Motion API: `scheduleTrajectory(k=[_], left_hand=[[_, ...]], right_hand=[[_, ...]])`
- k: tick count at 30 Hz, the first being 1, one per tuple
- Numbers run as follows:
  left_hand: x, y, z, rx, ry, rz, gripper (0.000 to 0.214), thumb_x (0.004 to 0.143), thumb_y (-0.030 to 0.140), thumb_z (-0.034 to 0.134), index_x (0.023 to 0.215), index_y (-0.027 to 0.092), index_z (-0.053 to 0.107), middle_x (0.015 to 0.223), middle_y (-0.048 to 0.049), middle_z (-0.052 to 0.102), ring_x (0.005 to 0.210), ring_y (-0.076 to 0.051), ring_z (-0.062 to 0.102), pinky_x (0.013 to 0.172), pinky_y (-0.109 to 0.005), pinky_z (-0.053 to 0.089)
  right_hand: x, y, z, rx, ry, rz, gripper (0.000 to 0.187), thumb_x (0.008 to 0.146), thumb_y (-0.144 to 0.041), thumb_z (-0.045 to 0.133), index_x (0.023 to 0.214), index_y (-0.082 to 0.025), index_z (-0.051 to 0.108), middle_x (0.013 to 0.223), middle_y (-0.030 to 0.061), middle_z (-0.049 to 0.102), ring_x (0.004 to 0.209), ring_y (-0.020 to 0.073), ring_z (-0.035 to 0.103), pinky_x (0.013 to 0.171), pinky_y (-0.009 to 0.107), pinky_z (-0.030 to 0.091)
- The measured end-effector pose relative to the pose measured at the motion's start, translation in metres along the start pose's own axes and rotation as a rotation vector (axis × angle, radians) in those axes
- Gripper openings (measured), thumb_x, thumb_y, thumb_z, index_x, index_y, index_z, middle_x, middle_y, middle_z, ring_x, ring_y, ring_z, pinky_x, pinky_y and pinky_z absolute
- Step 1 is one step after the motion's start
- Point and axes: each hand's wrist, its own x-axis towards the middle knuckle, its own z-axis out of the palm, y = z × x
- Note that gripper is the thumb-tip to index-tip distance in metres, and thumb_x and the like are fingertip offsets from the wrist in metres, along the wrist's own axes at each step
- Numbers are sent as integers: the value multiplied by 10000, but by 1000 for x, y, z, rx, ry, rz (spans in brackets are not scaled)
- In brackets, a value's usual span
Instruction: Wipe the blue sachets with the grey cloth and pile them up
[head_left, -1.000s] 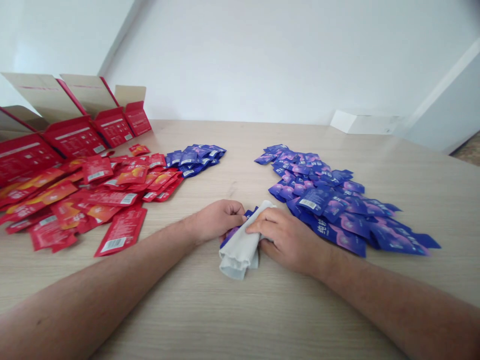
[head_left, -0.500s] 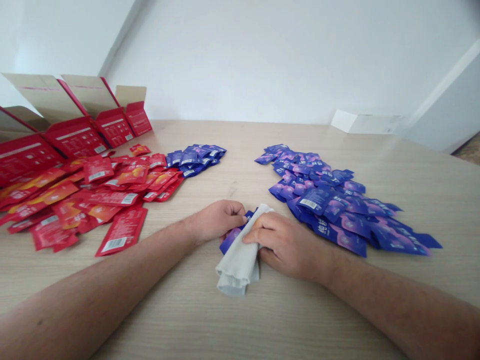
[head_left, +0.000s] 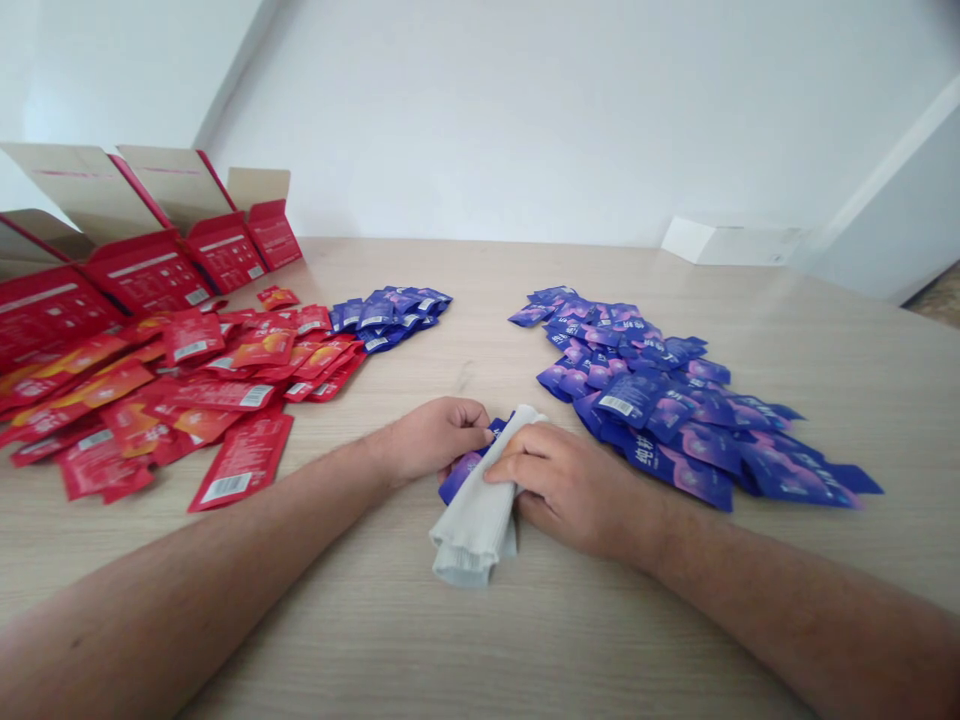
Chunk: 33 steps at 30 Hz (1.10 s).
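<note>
My left hand (head_left: pixel 433 436) is closed, pinching a blue sachet (head_left: pixel 463 474) that lies on the wooden table (head_left: pixel 465 640) in front of me. My right hand (head_left: pixel 564 484) is closed on a folded grey cloth (head_left: pixel 474 524) and presses it onto that sachet. Most of the sachet is hidden under the cloth and my fingers. Just right of my right hand spreads a large heap of blue sachets (head_left: pixel 660 400).
A smaller pile of blue sachets (head_left: pixel 390 312) lies farther back, left of centre. Red sachets (head_left: pixel 172 385) cover the left side. Open red cartons (head_left: pixel 142 265) stand behind them. A white box (head_left: pixel 724 243) sits at the far right edge by the wall.
My right hand has drawn the grey cloth a little toward me and to the left across the sachet. My left hand has stayed in place.
</note>
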Motion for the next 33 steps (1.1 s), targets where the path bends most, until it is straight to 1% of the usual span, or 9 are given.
scheduleTrajectory(k=[3, 9, 14, 19, 21, 25, 27, 30, 33], left_hand=[[-1, 1, 1, -5, -2, -34, 216, 849, 385, 586, 790, 185, 532, 555, 61, 496, 417, -86, 457, 380, -184, 345], [0, -1, -1, 14, -1, 25, 209, 845, 361, 605, 771, 175, 544, 582, 61, 490, 439, -67, 446, 411, -176, 346], [0, -1, 0, -1, -3, -28, 237, 859, 403, 588, 788, 187, 523, 569, 64, 491, 424, -80, 450, 381, -183, 338], [0, -3, -1, 10, 5, 25, 219, 850, 371, 610, 778, 175, 546, 588, 64, 488, 444, -62, 438, 424, -179, 350], [1, -3, -1, -1, 7, 27, 215, 851, 368, 609, 778, 176, 544, 589, 64, 491, 443, -62, 434, 421, -179, 346], [0, -2, 0, -19, -5, -24, 239, 861, 399, 592, 776, 187, 521, 558, 65, 491, 419, -78, 444, 386, -185, 332], [-1, -1, 0, -9, -4, -16, 238, 855, 392, 601, 768, 184, 526, 559, 65, 488, 421, -75, 445, 394, -185, 338], [0, -3, -1, 4, 5, 28, 217, 844, 365, 618, 766, 174, 549, 581, 64, 484, 436, -61, 432, 415, -178, 342], [1, -4, -1, -12, -3, 17, 222, 854, 382, 603, 787, 177, 553, 576, 64, 488, 429, -65, 432, 400, -177, 336]], right_hand=[[0, 3, 0, -16, 38, 56, 307, 859, -71, 607, 1131, -191, 686, 1063, 84, 654, 1007, 227, 603, 934, 396, 497], [0, -2, -2, -2, -29, -58, 288, 844, -84, 628, 1096, -199, 709, 1026, 70, 670, 951, 210, 613, 868, 349, 511], [-1, 3, -2, -9, 13, 47, 328, 842, -54, 607, 1133, -183, 686, 1063, 79, 659, 1003, 218, 608, 927, 371, 500], [0, -3, -1, -5, -38, -48, 282, 832, -83, 642, 1077, -205, 710, 1019, 60, 667, 941, 202, 617, 860, 337, 513], [0, -2, -1, -10, -29, -35, 298, 839, -77, 632, 1099, -203, 703, 1019, 64, 667, 951, 203, 616, 870, 343, 514], [0, 3, 0, -13, 47, 57, 317, 853, -60, 602, 1130, -189, 687, 1044, 82, 657, 992, 218, 609, 908, 378, 514], [0, 1, 0, -1, 33, 23, 311, 846, -64, 613, 1118, -192, 693, 1042, 78, 660, 978, 215, 612, 895, 371, 516], [0, -3, 0, 16, -26, -42, 309, 842, -67, 625, 1110, -200, 701, 1036, 67, 670, 957, 204, 619, 874, 345, 515], [1, -1, 0, 3, -10, 15, 317, 850, -60, 611, 1127, -191, 691, 1057, 72, 664, 996, 211, 615, 912, 355, 507]])
